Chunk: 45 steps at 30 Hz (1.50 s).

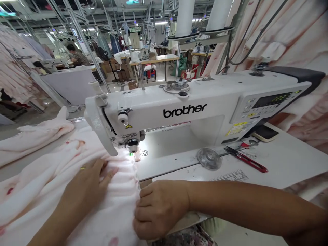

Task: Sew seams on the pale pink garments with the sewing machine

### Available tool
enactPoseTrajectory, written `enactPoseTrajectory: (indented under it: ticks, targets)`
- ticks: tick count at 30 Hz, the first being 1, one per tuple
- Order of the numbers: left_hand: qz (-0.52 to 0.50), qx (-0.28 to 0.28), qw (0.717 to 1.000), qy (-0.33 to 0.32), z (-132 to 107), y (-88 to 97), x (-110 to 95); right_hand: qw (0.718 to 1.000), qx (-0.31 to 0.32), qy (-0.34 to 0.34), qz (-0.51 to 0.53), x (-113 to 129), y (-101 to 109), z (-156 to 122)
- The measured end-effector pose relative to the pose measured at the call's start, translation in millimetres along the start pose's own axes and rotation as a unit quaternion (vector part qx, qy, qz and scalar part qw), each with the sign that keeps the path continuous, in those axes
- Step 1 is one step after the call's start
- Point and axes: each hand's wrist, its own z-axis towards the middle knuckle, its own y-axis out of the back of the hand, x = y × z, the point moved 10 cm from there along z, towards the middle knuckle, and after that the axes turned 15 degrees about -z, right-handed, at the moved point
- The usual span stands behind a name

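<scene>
Pale pink fabric (112,201) with reddish spots lies across the left of the sewing machine (153,109), its gathered edge running under the needle area. My left hand (85,184) rests on top of the fabric, just in front of the machine's head. Its thumb stands apart from the fingers, and the fingertips are partly hidden. At the fabric's right edge, nearer to me, my right hand (161,208) is closed with curled fingers gripping that edge. The presser foot area (132,153) is lit, but the needle itself cannot be made out.
On the machine table (289,164) lie red-handled thread snips (247,160), a clear round disc (208,159) and a phone (265,132). White thread cones (185,18) stand above. Patterned cloth hangs at right. A person (77,54) sits far back on the left.
</scene>
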Motion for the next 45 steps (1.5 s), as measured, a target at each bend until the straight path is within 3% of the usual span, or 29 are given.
enactPoseTrajectory:
  ticks: [4, 9, 11, 14, 16, 19, 25, 31, 39, 45]
  targets:
    - [0.023, 0.026, 0.998, 0.05, -3, -3.1, 9, 0.998, -0.065, -0.011, -0.025, 3, 15, -3]
    - [0.047, 0.022, 0.998, 0.038, -7, 0.7, 15, 0.999, 0.0, -0.038, -0.007, -2, 4, -2]
    - [0.052, -0.008, 0.998, -0.039, -8, 3.8, 1, 0.999, 0.021, -0.046, 0.001, -3, 0, -3]
    - [0.061, -0.056, 0.976, -0.202, -17, 6.9, -39, 0.999, 0.02, -0.049, 0.012, -6, -1, -4]
    - [0.057, -0.026, 0.954, -0.293, -24, -4.0, -64, 0.999, 0.013, -0.043, 0.016, -6, 1, -4]
    - [0.052, 0.034, 0.935, -0.349, -31, -24.8, -82, 0.999, 0.005, -0.045, 0.014, -7, 3, -4]
    - [0.029, 0.061, 0.937, -0.342, -24, -38.1, -77, 0.998, 0.011, -0.051, 0.026, -10, 0, -5]
    - [0.006, 0.101, 0.951, -0.291, -1, -32.4, -70, 0.992, 0.092, -0.081, 0.006, -30, -22, -8]
    - [-0.003, 0.067, 0.934, -0.351, -21, -28.4, -73, 0.986, 0.127, -0.106, 0.003, -42, -35, -11]
    - [-0.033, 0.094, 0.959, -0.265, 17, -36.7, -49, 0.971, 0.162, -0.176, 0.017, -69, -51, -17]
